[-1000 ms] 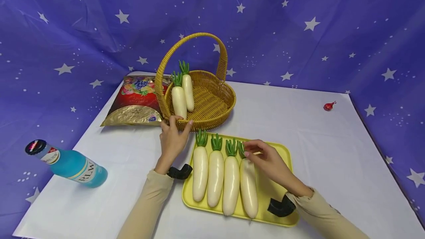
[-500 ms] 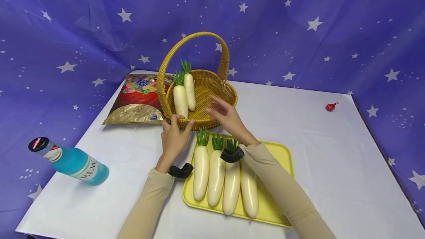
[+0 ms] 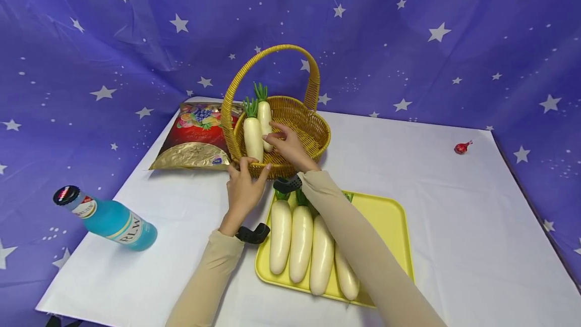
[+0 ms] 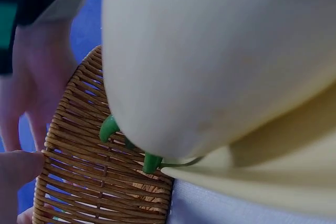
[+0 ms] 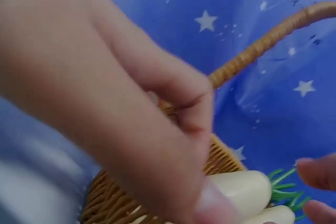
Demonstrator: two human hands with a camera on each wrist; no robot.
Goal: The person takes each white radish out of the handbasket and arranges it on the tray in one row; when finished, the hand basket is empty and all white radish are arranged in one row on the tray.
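Note:
A wicker basket [image 3: 325, 138] with a tall handle stands at the back middle. Two white radishes with green tops lean inside its left side, a front radish [image 3: 252, 138] and a back radish [image 3: 264, 112]. My left hand [image 3: 245, 191] holds the basket's front rim with its fingertips. Inside the basket, my right hand [image 3: 290, 149] pinches the back radish between thumb and index finger. In the right wrist view, the thumb [image 5: 212, 205] overlaps a radish's pale body. Several more radishes [image 3: 280, 236] lie side by side on a yellow tray [image 3: 386, 221], partly behind the right sleeve.
Left of the basket lies a red and gold candy bag [image 3: 195, 140]. A blue bottle [image 3: 120, 223] stands at the left. One red wrapped candy [image 3: 462, 148] lies far right on the white cloth [image 3: 436, 180]. A starry purple backdrop [image 3: 363, 54] hangs behind the table.
My right hand has moved from the radish tops on the tray up and left into the basket, onto the back radish. My left hand stays at the rim. The head view has shifted slightly.

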